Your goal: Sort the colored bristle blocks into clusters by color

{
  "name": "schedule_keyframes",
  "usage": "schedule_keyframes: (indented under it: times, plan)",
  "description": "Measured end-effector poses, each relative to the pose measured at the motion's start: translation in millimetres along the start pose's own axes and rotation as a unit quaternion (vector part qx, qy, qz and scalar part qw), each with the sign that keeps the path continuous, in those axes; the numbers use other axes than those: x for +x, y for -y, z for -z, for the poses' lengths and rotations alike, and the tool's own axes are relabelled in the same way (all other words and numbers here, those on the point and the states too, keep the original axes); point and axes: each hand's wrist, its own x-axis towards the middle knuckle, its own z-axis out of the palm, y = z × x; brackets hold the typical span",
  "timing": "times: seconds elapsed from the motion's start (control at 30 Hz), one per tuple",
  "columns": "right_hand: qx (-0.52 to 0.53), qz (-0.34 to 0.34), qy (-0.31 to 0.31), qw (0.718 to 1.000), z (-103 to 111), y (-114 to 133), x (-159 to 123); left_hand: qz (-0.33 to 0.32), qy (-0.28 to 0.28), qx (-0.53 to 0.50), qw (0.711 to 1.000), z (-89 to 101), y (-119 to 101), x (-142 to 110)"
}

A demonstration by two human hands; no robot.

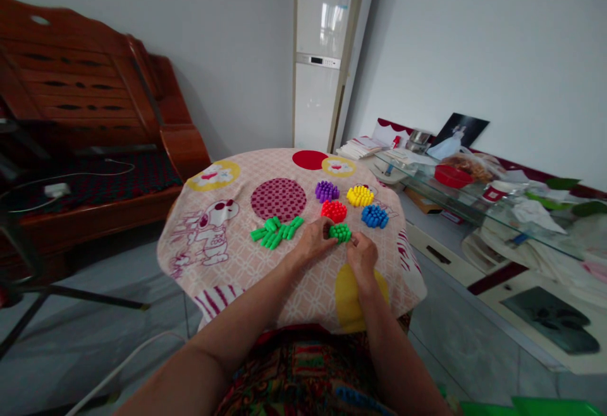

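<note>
A cluster of short green rod-like pieces [340,233] stands packed together on the cloth-covered table, between my two hands. My left hand [313,240] is curled against the cluster's left side, its fingertips touching the pieces. At the right edge, the fingers of my right hand [363,255] are pinched together; whatever is between them is too small to make out. Similar clusters sit just beyond: red [334,211], purple [327,191], yellow [360,195] and blue [375,216]. Left of my left hand lies a loose pile of green pieces [275,232].
The round table wears a patterned pink tablecloth [265,277]. A glass-topped cabinet [478,204] crowded with papers, a red bowl [453,176] and bags runs along the right wall. A wooden bench [80,100] stands at left, a tall white cabinet-like unit [317,100] behind the table.
</note>
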Motion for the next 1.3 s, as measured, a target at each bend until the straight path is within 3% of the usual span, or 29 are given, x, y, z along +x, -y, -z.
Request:
schedule_keyframes:
  times: [0.17, 0.3, 0.5, 0.7, 0.8, 1.1, 1.2, 1.3]
  plan:
    - [0.000, 0.000, 0.004, 1.000, 1.3, 0.9, -0.4, -0.020, 0.027, -0.007, 0.999, 2.3, -2.4, -2.5]
    - [0.000, 0.000, 0.006, 1.000, 0.8, 0.5, 0.6, -0.051, -0.009, 0.057, 0.997, 12.9, 1.2, -3.8]
    - [-0.008, -0.021, 0.008, 1.000, -2.2, -0.4, 2.1, 0.018, -0.072, 0.224, 0.972, 43.9, 16.1, -6.5]
    - [-0.010, -0.024, 0.008, 1.000, -1.9, 0.9, 1.6, 0.066, 0.031, 0.375, 0.924, 75.3, 15.8, -17.0]
    - [-0.010, -0.021, 0.006, 1.000, -1.8, 0.6, 1.7, 0.076, 0.044, 0.381, 0.920, 80.0, 14.6, -17.7]
    - [0.005, -0.017, -0.002, 1.000, -3.4, -1.8, 2.5, 0.117, -0.005, 0.366, 0.923, 93.3, 22.6, -15.4]
    - [0.013, -0.023, -0.001, 1.000, -3.6, -1.4, 2.1, 0.089, -0.016, 0.321, 0.943, 90.9, 15.4, -16.1]
    - [0.020, -0.026, -0.001, 0.999, -3.8, -1.6, 1.7, 0.035, 0.012, 0.237, 0.971, 78.5, 4.0, -12.8]
